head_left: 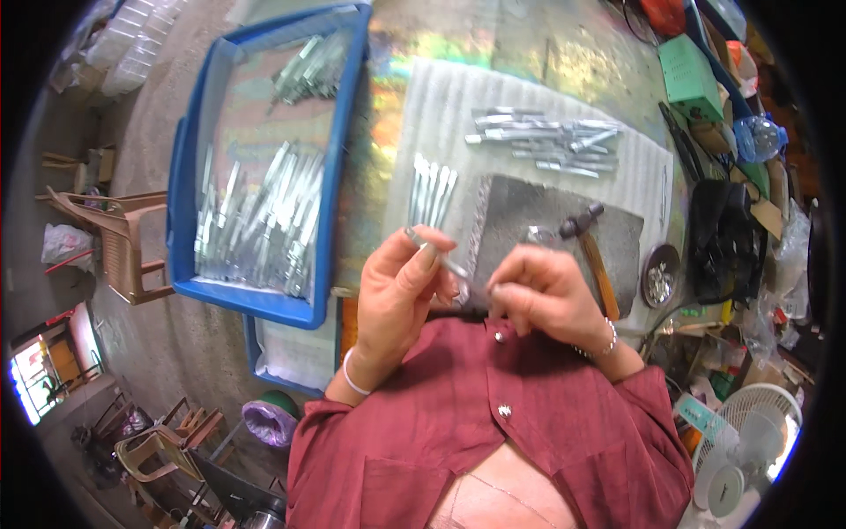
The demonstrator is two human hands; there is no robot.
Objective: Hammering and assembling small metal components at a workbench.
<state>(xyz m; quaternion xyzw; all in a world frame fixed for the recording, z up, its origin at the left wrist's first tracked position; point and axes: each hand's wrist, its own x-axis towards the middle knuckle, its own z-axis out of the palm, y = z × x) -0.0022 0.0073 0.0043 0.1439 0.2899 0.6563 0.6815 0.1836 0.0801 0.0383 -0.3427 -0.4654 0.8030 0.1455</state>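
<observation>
My left hand (392,286) is closed around a slim silvery metal strip (454,267), held between thumb and fingers in front of my chest. At the strip's other end my right hand (548,295) has its fingertips pinched together; what lies between them is too small to make out. Just beyond my hands rests a dark grey stone block (515,207). On it lies a hammer (599,269) with a wooden handle and dark head. Several metal strips (432,189) stand in a neat row left of the block. A looser pile of strips (551,141) is behind it.
White foam sheeting (432,97) covers part of the table. At left, a blue tray (333,176) holds many metal strips. On the right are a dark round dish (649,293) of small shiny parts, a black bag (724,229), a green box (689,78) and a white fan (762,423).
</observation>
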